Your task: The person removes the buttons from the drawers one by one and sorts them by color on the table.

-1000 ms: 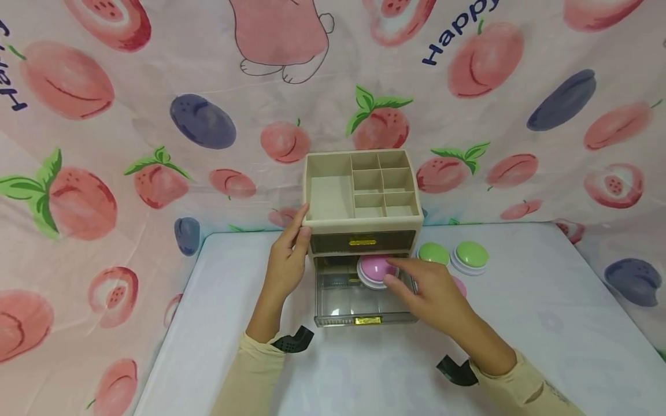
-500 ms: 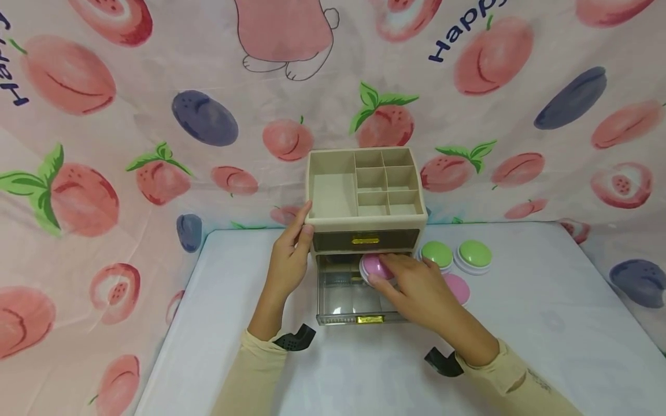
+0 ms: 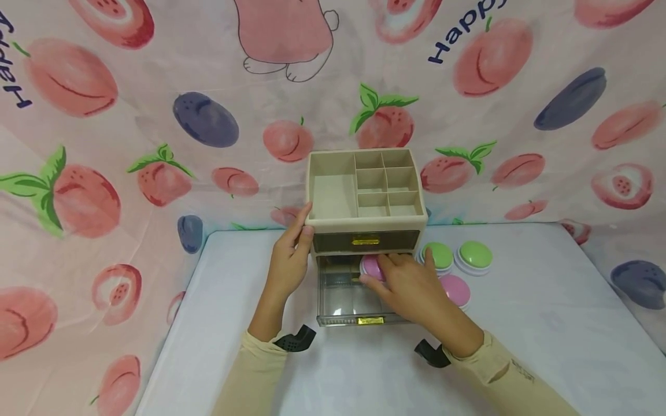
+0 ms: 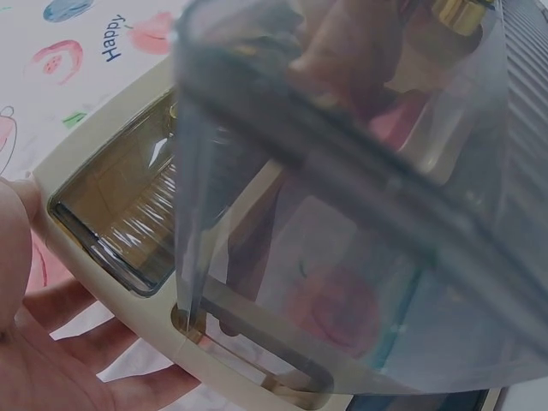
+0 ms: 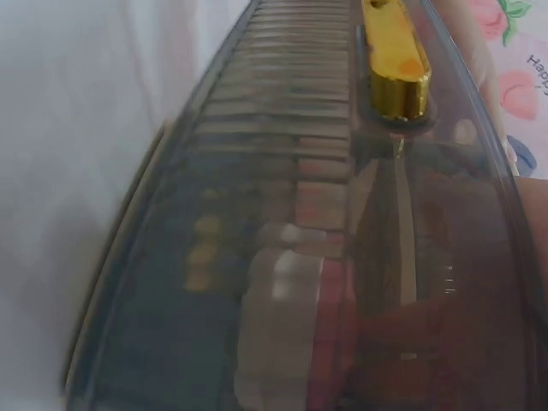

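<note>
In the head view, a cream desktop organizer (image 3: 333,196) stands with its lower clear drawer (image 3: 338,297) pulled out. My left hand (image 3: 291,254) rests against the organizer's left front corner, thumb at the front edge and fingers straight along the side wall. Over the drawer, my right hand (image 3: 411,283) grips a round container with a pink lid (image 3: 370,267), partly covered by the fingers. Through the clear drawer in the right wrist view, the container's white side (image 5: 278,334) shows beside its pink lid.
Two green-lidded round containers (image 3: 476,254) and a pink-lidded one (image 3: 456,290) stand on the white table (image 3: 546,323) right of the organizer. The upper dark drawer (image 3: 333,241) is closed. A fruit-print cloth (image 3: 322,110) hangs behind.
My right hand has moved left and farther over the drawer, covering more of the pink-lidded container. The left hand keeps its place on the organizer.
</note>
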A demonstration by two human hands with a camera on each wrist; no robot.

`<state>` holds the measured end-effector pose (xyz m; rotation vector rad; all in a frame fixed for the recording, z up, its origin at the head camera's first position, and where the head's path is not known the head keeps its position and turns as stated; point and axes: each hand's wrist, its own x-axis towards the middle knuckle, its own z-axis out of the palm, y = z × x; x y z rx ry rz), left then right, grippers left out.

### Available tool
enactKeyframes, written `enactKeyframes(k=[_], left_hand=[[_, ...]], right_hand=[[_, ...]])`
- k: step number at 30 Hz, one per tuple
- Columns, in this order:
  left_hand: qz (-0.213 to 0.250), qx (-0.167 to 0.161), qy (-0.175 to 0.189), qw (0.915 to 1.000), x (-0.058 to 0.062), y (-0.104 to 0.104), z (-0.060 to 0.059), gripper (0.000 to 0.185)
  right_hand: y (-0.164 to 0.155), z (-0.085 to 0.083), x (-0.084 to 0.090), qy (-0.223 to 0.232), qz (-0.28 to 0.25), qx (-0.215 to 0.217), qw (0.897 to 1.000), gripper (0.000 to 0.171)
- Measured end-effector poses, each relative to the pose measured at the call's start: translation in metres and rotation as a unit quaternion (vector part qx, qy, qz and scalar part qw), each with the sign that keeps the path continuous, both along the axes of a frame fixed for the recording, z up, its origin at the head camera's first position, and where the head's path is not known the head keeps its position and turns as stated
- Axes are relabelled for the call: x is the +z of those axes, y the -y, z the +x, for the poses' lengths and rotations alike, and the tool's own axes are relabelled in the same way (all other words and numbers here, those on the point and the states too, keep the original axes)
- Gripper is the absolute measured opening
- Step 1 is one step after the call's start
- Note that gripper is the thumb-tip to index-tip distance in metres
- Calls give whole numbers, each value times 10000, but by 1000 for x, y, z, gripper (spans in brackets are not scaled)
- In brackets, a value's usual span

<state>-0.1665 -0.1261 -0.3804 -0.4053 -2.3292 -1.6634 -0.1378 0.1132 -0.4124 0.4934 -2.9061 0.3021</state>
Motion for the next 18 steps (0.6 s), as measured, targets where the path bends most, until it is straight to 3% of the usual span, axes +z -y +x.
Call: enactKeyframes(k=[11,18], left_hand=[[-1,8,-59,10000,-2,-2,-1,47],[-41,100,-114,9999,-5,0,-2,46]], right_hand=[[-8,-2,-3,-12,-379,347,9987,57],[-11,-3,-4,479,-517,539,9961,71]])
